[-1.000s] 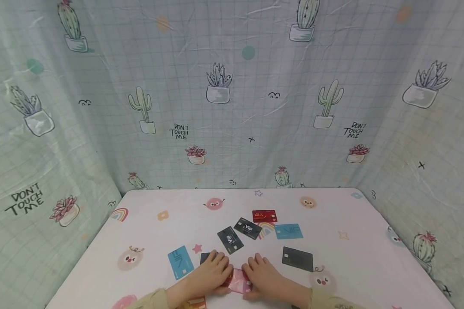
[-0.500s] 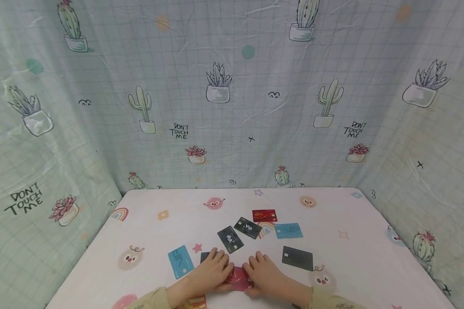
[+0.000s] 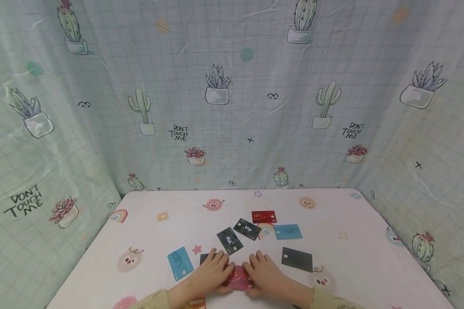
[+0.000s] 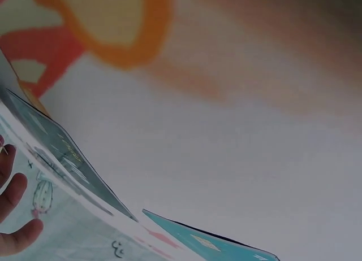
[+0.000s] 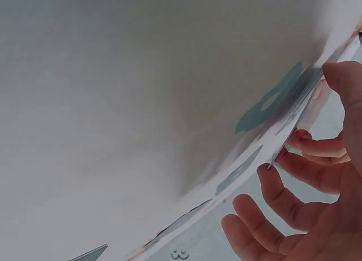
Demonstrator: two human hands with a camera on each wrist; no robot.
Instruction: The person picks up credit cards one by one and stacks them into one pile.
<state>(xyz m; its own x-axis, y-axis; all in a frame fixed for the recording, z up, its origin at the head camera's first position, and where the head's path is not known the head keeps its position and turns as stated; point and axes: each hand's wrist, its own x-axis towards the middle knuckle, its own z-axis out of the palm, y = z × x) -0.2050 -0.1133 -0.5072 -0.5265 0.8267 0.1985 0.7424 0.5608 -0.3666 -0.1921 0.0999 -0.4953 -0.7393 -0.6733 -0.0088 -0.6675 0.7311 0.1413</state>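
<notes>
Near the table's front edge, a red card with gold lettering spans the gap between my two hands. My left hand grips its left end, covering part of it. The right end is held by the fingers and thumb of my right hand. A dark card lies partly hidden beneath or behind my left fingers. In the left wrist view, fingertips show at the left edge, near a dark card and a blue card. In the right wrist view my right hand has curled fingers, with a thin card edge at them.
Two black VIP cards, a red VIP card and a blue card lie beyond the hands. Another blue card is on the left, a black card on the right. A patterned curtain surrounds the table.
The red card between my hands has tilted: pale glare on it has gone and its red face and lettering now show. Both hands stay in nearly the same place.
</notes>
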